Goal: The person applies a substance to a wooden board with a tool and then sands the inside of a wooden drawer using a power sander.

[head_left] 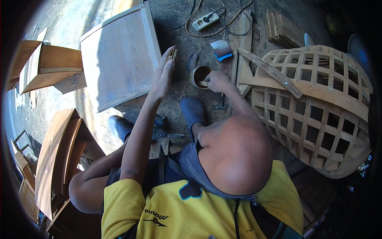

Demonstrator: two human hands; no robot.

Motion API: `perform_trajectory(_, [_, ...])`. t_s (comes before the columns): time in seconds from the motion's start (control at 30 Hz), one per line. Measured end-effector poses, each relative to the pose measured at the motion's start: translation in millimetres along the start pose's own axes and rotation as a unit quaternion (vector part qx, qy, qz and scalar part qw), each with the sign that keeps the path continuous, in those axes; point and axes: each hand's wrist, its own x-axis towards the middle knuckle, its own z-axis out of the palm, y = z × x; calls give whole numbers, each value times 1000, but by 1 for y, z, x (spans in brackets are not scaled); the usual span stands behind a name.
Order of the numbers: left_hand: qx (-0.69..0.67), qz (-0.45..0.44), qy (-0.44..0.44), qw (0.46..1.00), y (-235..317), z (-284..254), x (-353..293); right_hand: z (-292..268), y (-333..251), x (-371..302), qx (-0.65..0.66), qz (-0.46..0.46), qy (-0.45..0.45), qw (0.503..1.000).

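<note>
While the wooden panel [119,55] lies at far left, the left hand [163,73] pinches a small wood block [172,53]; the right hand [217,81] grips a stick in the round tin [200,75]; a careless stir may tip the tin, spilling it near the lattice frame [318,107]

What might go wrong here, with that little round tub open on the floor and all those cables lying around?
The right hand dips a stick into the open round tub standing on the gritty floor; a nudge might tip it or let dust in. The left hand holds a small wooden piece by its fingertips, so it may slip. The power strip and its cables lie close by, a possible snag.
</note>
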Motion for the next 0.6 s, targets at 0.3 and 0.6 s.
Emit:
perform_trajectory(0.3, [8,-38,-10,999,-3,-14,-2,-13,18,-35,329,96,-59,938])
perform_trajectory(0.6, [46,-35,-4,998,-6,-15,-2,6,-9,-10,-89,-14,108,990])
